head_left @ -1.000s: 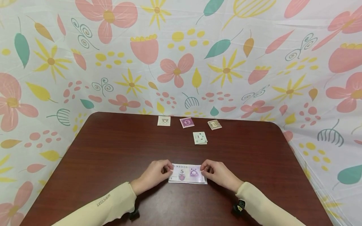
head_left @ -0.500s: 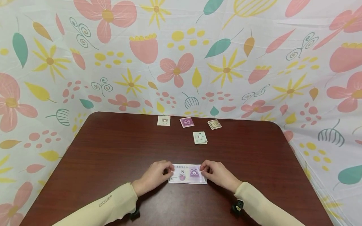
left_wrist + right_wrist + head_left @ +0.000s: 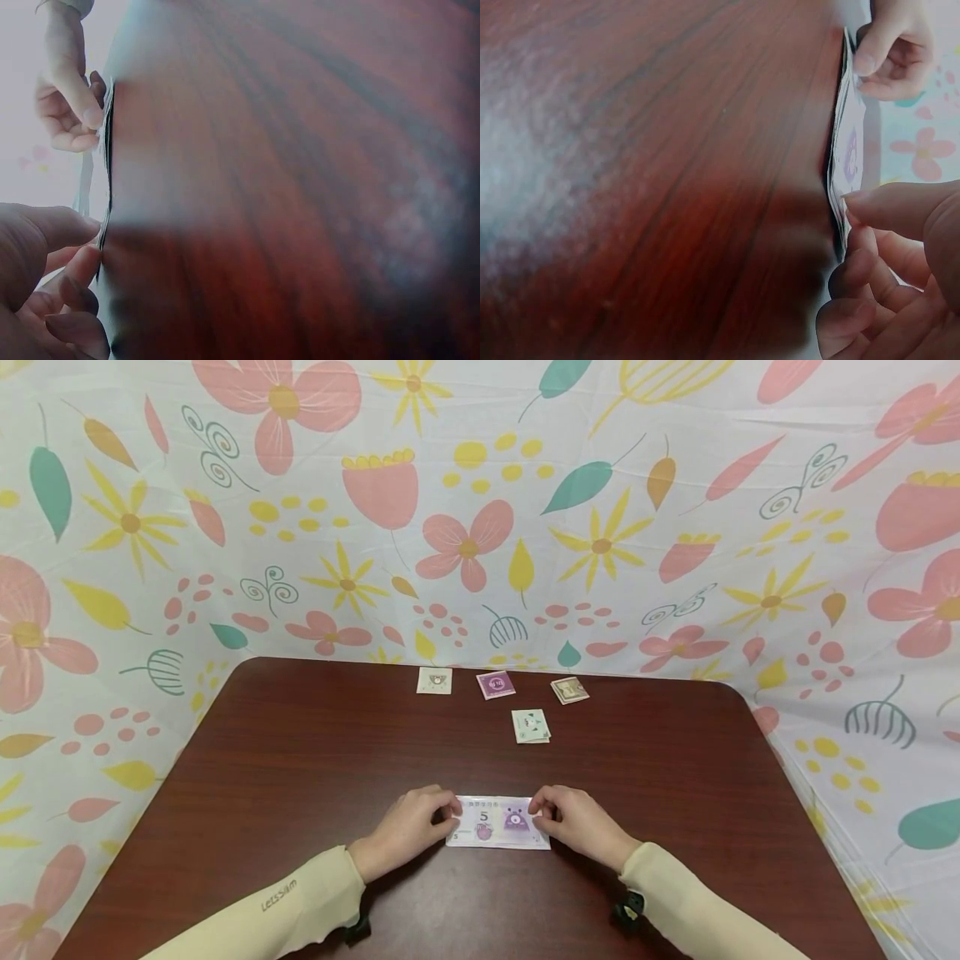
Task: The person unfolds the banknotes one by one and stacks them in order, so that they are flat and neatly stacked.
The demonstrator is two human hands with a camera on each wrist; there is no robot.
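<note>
A thin stack of purple-and-white play banknotes, the top one marked 5, lies flat near the middle of the table. My left hand pinches its left end between thumb and fingers. At the right end, my right hand pinches the notes the same way. In the left wrist view the edge of the banknotes appears as several layers close to the tabletop. The right wrist view shows the near end of the banknotes by my thumb, slightly bent up.
Toward the table's back edge lie a white folded note, a purple one and a brownish one. A pale green folded note is closer to me. A floral curtain hangs behind the dark wooden table.
The top banknote now lines up with those under it, where earlier it sat askew with a lower edge showing. Both hands have barely shifted. The folded notes stay put.
</note>
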